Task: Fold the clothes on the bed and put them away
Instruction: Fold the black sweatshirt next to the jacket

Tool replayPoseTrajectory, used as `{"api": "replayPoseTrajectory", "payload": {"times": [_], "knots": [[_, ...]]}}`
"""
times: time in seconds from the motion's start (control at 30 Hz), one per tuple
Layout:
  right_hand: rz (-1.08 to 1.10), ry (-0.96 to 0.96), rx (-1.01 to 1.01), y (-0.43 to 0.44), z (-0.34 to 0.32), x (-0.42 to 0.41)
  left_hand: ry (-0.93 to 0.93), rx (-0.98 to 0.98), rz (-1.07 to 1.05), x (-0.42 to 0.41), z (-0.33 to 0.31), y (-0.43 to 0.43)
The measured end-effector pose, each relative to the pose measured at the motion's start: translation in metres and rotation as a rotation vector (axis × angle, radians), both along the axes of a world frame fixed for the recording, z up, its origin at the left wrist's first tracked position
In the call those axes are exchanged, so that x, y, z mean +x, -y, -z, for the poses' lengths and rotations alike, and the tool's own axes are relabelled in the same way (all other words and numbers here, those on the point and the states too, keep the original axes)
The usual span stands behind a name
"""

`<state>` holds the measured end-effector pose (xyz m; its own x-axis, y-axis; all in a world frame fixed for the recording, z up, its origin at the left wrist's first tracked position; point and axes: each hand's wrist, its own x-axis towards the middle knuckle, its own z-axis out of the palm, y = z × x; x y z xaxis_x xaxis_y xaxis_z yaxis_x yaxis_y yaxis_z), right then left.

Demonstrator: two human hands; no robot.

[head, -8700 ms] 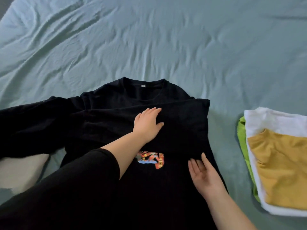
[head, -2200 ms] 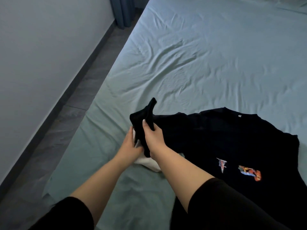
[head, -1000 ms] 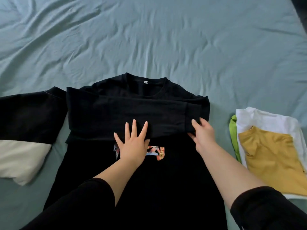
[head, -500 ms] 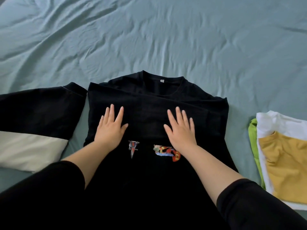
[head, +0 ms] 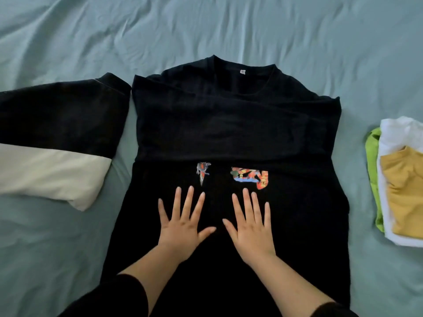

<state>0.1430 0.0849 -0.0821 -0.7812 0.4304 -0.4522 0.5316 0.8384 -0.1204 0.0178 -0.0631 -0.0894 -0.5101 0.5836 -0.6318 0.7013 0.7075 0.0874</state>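
On the bed (head: 229, 24), one black sweatshirt (head: 240, 124) is laid flat, sleeves folded in. Smoothing is judged under way, and next the hem must be gripped and brought to the collar. One black-and-white garment (head: 52, 156) is counted left, one three-piece stack (head: 402, 186) right. The left hand (head: 183, 227) and right hand (head: 251, 229) are pressed on the sweatshirt, fingers spread, nothing gripped.

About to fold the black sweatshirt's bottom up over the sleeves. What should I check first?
1. Both sleeves folded across the black sweatshirt: ok.
2. Flat and holding nothing, left hand and right hand: ok.
3. Straight hem: cannot tell, out of frame.
4. Gap between sweatshirt and folded stack: ok.
5. No overlap with black-and-white garment at the shoulder: cannot tell, edges run close.
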Motion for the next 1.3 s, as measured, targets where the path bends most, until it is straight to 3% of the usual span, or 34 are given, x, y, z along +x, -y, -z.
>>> {"api": "replayPoseTrajectory", "payload": {"times": [0.2,0.3,0.37,0.47,0.57,0.63,0.77,0.87,0.97,1.03,1.2,1.23,1.3], "knots": [[-0.075,0.219,-0.109,0.035,-0.021,0.087,0.199,-0.244,0.158,0.052,-0.022,0.048],[-0.029,0.192,-0.287,0.036,-0.034,0.120,0.229,-0.270,0.173,0.080,-0.042,0.059],[0.108,0.088,-0.275,0.028,-0.046,0.134,0.233,-0.187,0.194,0.093,-0.051,0.058],[0.491,0.090,-0.159,0.004,-0.060,0.166,0.301,-0.090,0.325,0.117,-0.061,0.045],[0.941,0.137,-0.227,-0.017,-0.061,0.204,0.463,-0.165,0.281,0.146,-0.068,0.026],[1.125,0.106,-0.297,-0.022,-0.058,0.223,0.488,-0.211,0.200,0.162,-0.073,0.017],[1.422,0.081,-0.456,-0.023,-0.053,0.250,0.478,-0.197,0.094,0.189,-0.080,0.007],[1.541,0.082,-0.629,-0.020,-0.055,0.267,0.457,-0.039,0.098,0.208,-0.081,-0.001],[1.647,-0.044,-0.824,-0.024,-0.065,0.268,0.503,0.145,-0.003,0.230,-0.082,-0.018],[1.714,-0.126,-0.911,-0.031,-0.073,0.265,0.576,0.159,-0.050,0.247,-0.082,-0.034],[1.750,-0.187,-0.958,-0.046,-0.083,0.255,0.541,0.163,-0.057,0.269,-0.072,-0.068],[1.641,-0.141,-0.832,-0.048,-0.084,0.255,0.550,0.160,-0.080,0.267,-0.070,-0.073],[1.151,-0.073,-0.383,-0.050,-0.088,0.256,0.570,0.138,-0.085,0.261,-0.069,-0.080]]}}
